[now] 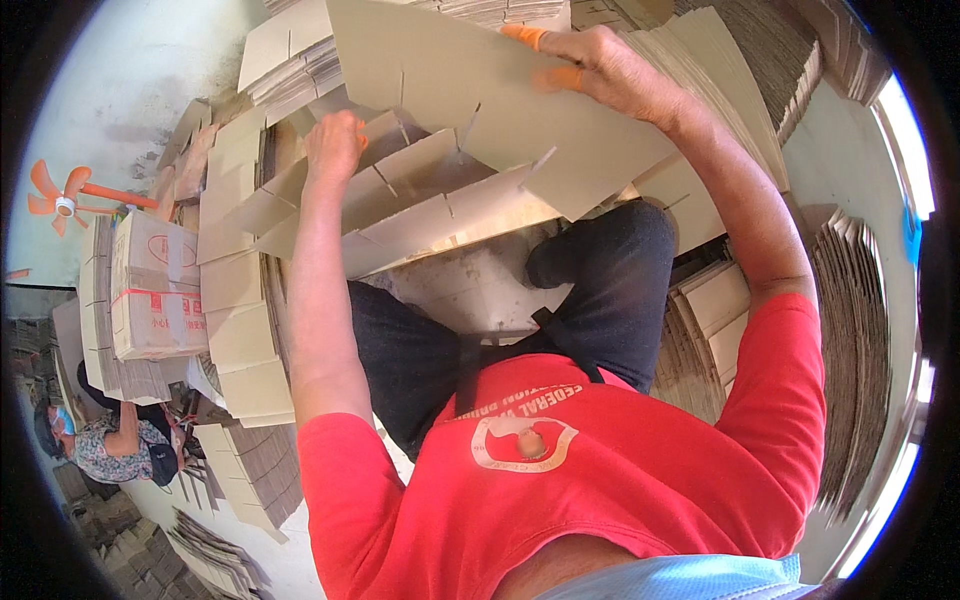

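Note:
In front of my lap a large slotted cardboard sheet [520,110] stands tilted, several narrow slots cut into its lower edge. My right hand [615,78] grips this sheet by its upper right edge, orange finger covers on its fingertips. Below it, slotted cardboard divider strips [430,205] stand on edge and cross the sheet at the slots. My left hand [337,150] is closed at the left end of these strips, on one of them as far as I can see; its fingertips are mostly hidden, with a bit of orange showing.
Stacked cardboard sheets [290,75] rise at the far left, and another stack [715,75] at the far right. On the left are a printed carton [155,285] and an orange fan [65,203]. Further off, a person [120,445] sits among cardboard. More sheets [845,360] lean by the right wall.

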Demonstrator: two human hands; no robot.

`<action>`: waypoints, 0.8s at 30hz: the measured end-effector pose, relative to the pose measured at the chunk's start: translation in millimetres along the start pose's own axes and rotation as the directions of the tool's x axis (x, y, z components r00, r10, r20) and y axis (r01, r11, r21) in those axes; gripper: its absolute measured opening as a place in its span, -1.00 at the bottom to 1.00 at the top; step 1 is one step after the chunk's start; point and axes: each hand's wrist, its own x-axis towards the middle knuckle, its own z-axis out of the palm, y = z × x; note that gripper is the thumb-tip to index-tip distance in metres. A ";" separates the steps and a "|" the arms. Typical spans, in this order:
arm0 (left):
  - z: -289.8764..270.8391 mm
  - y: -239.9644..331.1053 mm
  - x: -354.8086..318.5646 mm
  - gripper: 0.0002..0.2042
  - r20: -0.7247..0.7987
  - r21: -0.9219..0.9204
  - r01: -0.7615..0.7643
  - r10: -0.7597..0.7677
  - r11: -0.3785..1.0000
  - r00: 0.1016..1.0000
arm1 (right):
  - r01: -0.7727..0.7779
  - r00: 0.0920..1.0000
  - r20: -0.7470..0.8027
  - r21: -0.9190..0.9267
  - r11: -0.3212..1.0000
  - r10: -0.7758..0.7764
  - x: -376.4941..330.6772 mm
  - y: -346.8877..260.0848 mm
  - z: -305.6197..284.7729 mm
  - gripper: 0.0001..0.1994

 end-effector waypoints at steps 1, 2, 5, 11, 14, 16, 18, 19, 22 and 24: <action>-1.0 0.9 -0.4 -0.82 0.005 -0.006 0.007 -0.007 1.000 1.000 | -0.015 0.999 0.047 0.022 1.000 0.014 1.8 -2.2 2.7 -0.74; -2.2 1.5 -0.8 -0.82 0.010 -0.012 0.014 -0.014 1.000 1.000 | -0.029 0.996 0.088 0.029 0.999 0.027 4.2 -5.6 6.4 -0.71; -1.6 1.1 -2.6 -0.82 0.016 -0.025 0.032 -0.032 0.999 0.999 | -0.074 0.978 0.196 0.012 0.997 0.070 12.0 -15.8 19.1 -0.68; -2.4 3.2 5.0 -0.84 0.086 -0.031 0.044 -0.042 0.999 0.995 | -0.073 0.894 0.434 -0.096 0.993 0.108 6.0 16.9 81.3 -0.60; 4.7 -9.3 2.1 -0.88 0.129 -0.085 0.095 -0.084 0.992 0.988 | 0.053 0.854 0.510 -0.286 0.957 0.105 18.8 0.8 94.5 -0.68; 1.3 -1.6 5.8 -0.87 0.135 -0.080 0.086 -0.075 0.993 0.988 | 0.136 0.790 0.598 -0.383 0.914 0.133 36.4 -9.1 96.9 -0.74; -20.0 19.2 5.3 -0.86 0.137 -0.001 0.033 -0.033 0.999 0.990 | 0.197 0.749 0.646 -0.430 0.881 0.148 47.2 -11.4 98.4 -0.79; -19.4 16.3 3.0 -0.83 0.065 -0.005 -0.022 0.022 1.000 0.998 | 0.227 0.742 0.658 -0.431 0.873 0.131 50.4 -13.1 102.3 -0.82; -20.3 8.1 -9.7 -0.72 -0.097 0.009 -0.068 0.068 0.998 0.993 | 0.117 0.798 0.582 -0.402 0.908 0.155 40.4 -17.2 86.7 -0.80; -38.6 25.0 -17.4 -0.63 -0.067 -0.009 0.055 -0.056 0.998 0.996 | -0.030 0.936 0.311 -0.397 0.917 0.166 21.0 -8.2 74.3 -0.75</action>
